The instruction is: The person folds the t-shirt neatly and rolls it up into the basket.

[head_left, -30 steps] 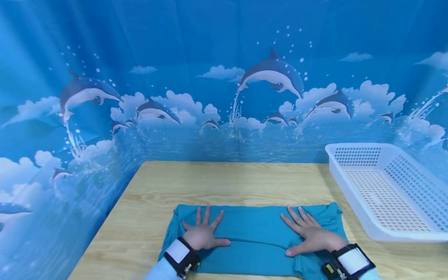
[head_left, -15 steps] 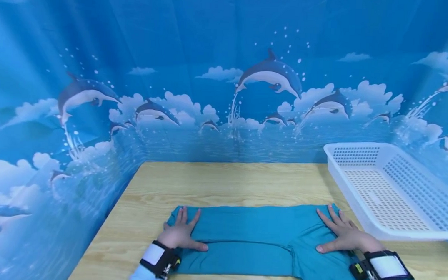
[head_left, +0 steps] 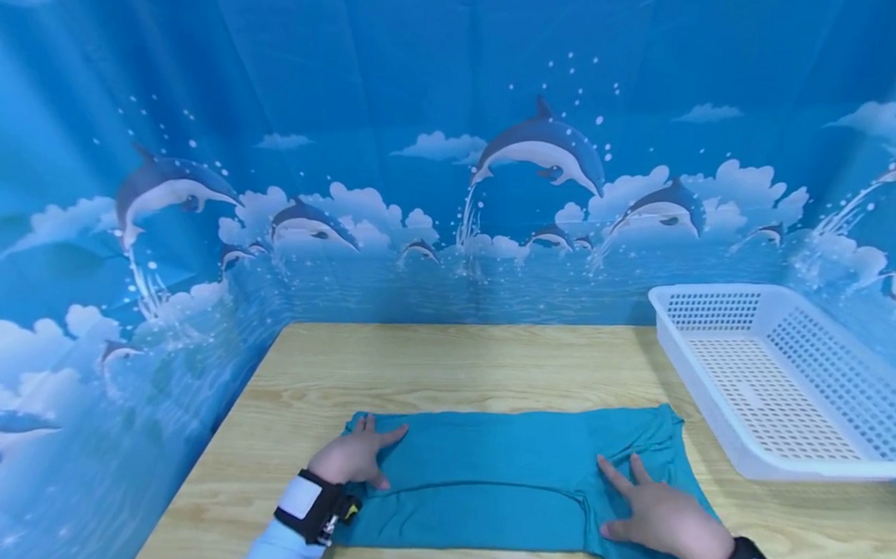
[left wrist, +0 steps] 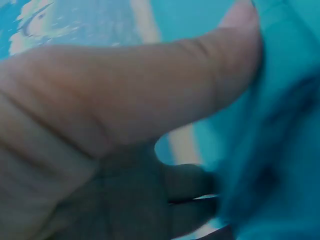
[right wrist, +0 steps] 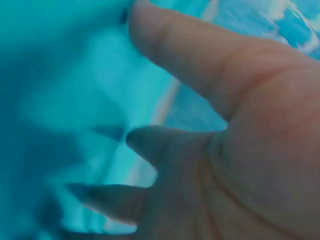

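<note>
A teal folded piece of cloth [head_left: 501, 449], perhaps a garment, lies long and low across the wooden table, with a fold line along its middle and wrinkles at its right end. My left hand [head_left: 353, 455] rests on its left end, thumb and fingers apart; in the left wrist view the thumb [left wrist: 200, 70] touches the cloth. Over the right end is my right hand [head_left: 666, 514], fingers spread and tips on or just above the fabric. The right wrist view shows its thumb [right wrist: 190, 45] against the teal cloth. Neither hand visibly grips anything.
A white perforated plastic basket [head_left: 702, 391] stands at the right, close to the cloth's right end. The wooden table [head_left: 459, 363] is backed on the far and left sides by a blue dolphin-print curtain [head_left: 396, 85].
Both hands slid outward along the cloth to its ends. Since half a second ago, the right hand has come back left and nearer. The left hand's fingers have drawn in slightly.
</note>
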{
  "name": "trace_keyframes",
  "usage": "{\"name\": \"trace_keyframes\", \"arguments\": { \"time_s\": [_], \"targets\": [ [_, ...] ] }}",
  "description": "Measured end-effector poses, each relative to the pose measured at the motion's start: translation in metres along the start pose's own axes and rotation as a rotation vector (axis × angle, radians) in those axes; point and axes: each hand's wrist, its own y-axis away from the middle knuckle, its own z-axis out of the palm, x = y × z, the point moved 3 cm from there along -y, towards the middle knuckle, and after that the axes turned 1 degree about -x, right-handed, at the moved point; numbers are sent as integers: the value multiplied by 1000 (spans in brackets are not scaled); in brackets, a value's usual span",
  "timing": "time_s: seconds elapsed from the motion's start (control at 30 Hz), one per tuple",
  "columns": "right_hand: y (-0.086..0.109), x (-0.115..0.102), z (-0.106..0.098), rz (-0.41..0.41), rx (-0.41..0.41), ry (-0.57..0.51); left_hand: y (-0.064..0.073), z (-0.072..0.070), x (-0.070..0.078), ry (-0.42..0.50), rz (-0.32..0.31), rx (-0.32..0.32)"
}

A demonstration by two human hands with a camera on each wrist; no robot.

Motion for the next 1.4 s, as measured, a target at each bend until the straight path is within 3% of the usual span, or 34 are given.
{"name": "trace_keyframes", "arguments": {
  "time_s": [0.17,0.37,0.7,0.83,0.97,1.07,1.2,1.4],
  "targets": [
    [-4,-5,8,0,-26,-26,-7,7,0,-20,-11,-4],
    [-15,-2,0,-18,-30,-51,-8,7,1,-44,-28,5],
    [-65,8,-34,-92,-60,-166,-3,15,9,-6,-10,129],
    [-85,12,-42,-148,-75,-200,0,21,18,-69,-7,179],
    [-105,18,-44,-177,-60,-264,1,28,29,-189,-17,224],
    [-121,21,-44,-184,-1,-272,1,35,39,-247,-52,242],
    [-138,21,-45,-190,93,-238,-1,44,51,-254,-124,247],
    [-155,19,-48,-184,178,-193,-9,59,70,-251,-265,164]
  ]
}}
